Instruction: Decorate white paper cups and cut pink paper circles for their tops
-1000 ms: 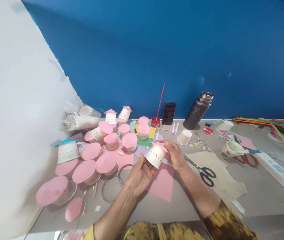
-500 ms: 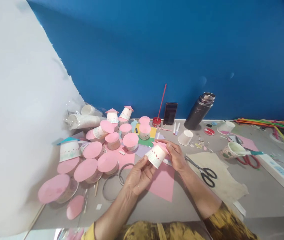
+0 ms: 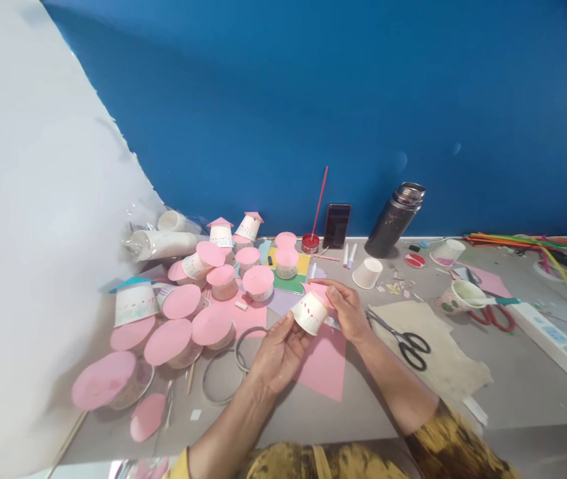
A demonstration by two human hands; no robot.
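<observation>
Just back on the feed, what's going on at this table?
A person holds an upside-down, tilted white cup in both hands. The left hand supports its lower side; the right hand grips the pink paper top. Other pink-topped cups crowd the left of the table. Black-handled scissors lie to the right, partly on a beige sheet.

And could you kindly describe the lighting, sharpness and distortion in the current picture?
Head view: the blue wall darkens toward the top right corner; head view: soft shadow lies left of the pink-topped cups; head view: the dark bottle leans, perhaps from wide-angle stretch; head view: the held cup looks bright, its red marks soft.
</observation>
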